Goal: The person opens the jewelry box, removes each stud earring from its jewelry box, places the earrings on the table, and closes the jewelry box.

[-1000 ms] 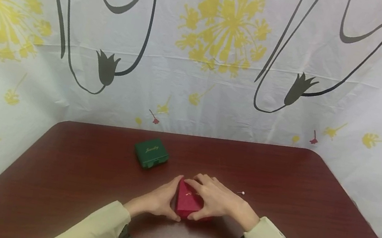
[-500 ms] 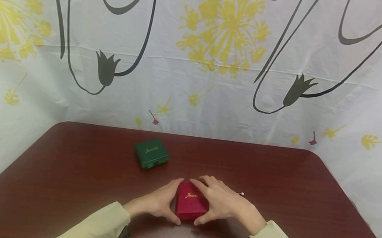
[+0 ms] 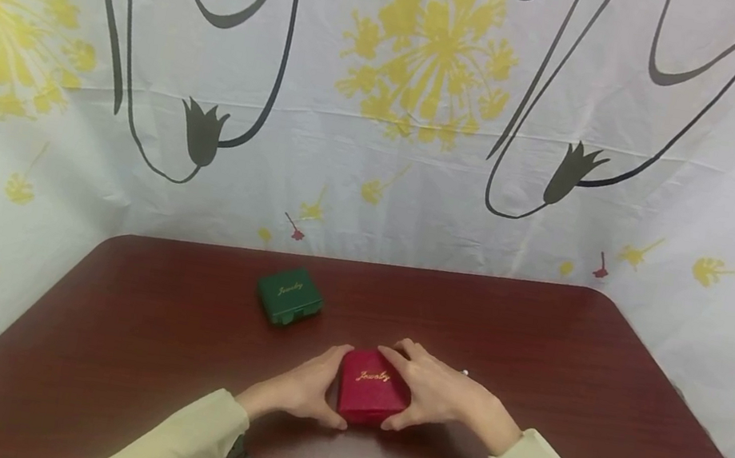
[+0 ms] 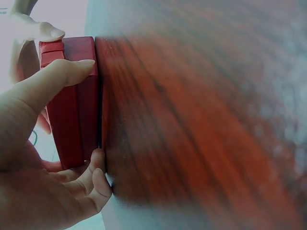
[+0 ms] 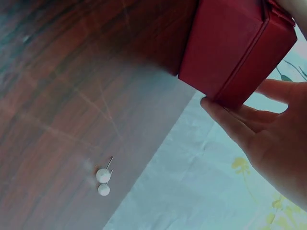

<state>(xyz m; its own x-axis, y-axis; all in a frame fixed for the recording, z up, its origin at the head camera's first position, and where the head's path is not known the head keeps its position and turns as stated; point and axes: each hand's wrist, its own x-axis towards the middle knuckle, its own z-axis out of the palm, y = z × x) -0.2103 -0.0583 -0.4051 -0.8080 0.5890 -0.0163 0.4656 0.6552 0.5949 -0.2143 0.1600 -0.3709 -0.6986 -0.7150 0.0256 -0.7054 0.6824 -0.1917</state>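
Observation:
A red jewelry box (image 3: 369,391) with gold lettering lies on the table with its lid down, between both hands. My left hand (image 3: 304,389) grips its left side. In the left wrist view the left thumb (image 4: 72,72) lies across the box's near side, with the fingers round its far side. At the box's right, my right hand (image 3: 438,395) holds it with thumb at the near side and fingers at the far side. Two white pearl stud earrings (image 5: 103,182) lie beyond the right hand, which mostly hides them in the head view.
A closed green jewelry box (image 3: 289,297) stands farther back, left of the red one. The dark red-brown wooden table (image 3: 178,311) ends at a white patterned cloth (image 3: 369,221) hanging behind it.
My right hand has slid to the right along the red box, uncovering more of its lid and lettering. The left hand stays almost where it was. The green box has not moved.

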